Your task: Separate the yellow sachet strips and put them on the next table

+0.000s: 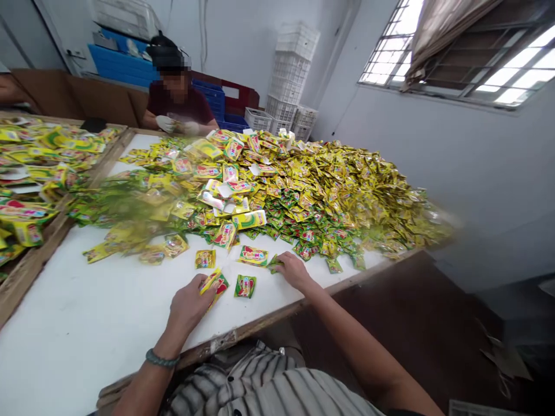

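Note:
My left hand [189, 306] is closed around a small yellow, red and green candy box [219, 285], held just above the white tabletop. To the right, my right hand [293, 270] pinches a small green candy packet [274, 264] near the front of the heap. Between the hands a green packet with a red print [245, 286] lies flat on the table. Behind it rest a flat printed box [253, 256] and a yellow packet [205, 259]. Another box [226, 235] leans at the edge of the pile.
A large heap of yellow and green packets [329, 179] covers the table's far side. Wooden edging [243, 332] runs along the front. More boxes [30, 214] fill the left section. A gloved person [177, 104] sits opposite; white crates [290, 75] stand stacked behind.

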`<state>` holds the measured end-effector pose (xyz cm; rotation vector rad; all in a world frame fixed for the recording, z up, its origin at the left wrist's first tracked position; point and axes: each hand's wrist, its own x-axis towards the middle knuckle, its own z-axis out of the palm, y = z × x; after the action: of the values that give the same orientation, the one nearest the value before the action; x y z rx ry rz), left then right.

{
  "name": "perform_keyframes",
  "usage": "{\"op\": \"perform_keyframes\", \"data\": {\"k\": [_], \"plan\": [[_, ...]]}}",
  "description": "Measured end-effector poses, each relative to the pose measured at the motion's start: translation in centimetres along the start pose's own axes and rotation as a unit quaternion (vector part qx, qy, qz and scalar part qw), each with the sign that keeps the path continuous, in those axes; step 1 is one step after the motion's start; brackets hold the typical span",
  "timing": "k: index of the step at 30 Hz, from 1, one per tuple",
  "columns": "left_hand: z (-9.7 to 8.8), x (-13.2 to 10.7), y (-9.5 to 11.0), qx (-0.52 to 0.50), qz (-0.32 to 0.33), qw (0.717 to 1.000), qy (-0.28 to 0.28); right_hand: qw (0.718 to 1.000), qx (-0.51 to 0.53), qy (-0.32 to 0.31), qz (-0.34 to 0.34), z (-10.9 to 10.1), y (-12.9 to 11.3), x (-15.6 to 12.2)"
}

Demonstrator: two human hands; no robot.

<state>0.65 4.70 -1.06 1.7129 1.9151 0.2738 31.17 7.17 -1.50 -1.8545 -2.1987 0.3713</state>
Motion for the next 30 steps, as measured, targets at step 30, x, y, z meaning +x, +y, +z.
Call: {"op": "perform_keyframes", "data": {"k": [30], "plan": [[-0.5, 0.3, 3.1, -0.398, 0.060, 0.900, 0.166, 0.891, 0.449, 0.062, 0.007, 2.7, -15.7, 2.2]]}}
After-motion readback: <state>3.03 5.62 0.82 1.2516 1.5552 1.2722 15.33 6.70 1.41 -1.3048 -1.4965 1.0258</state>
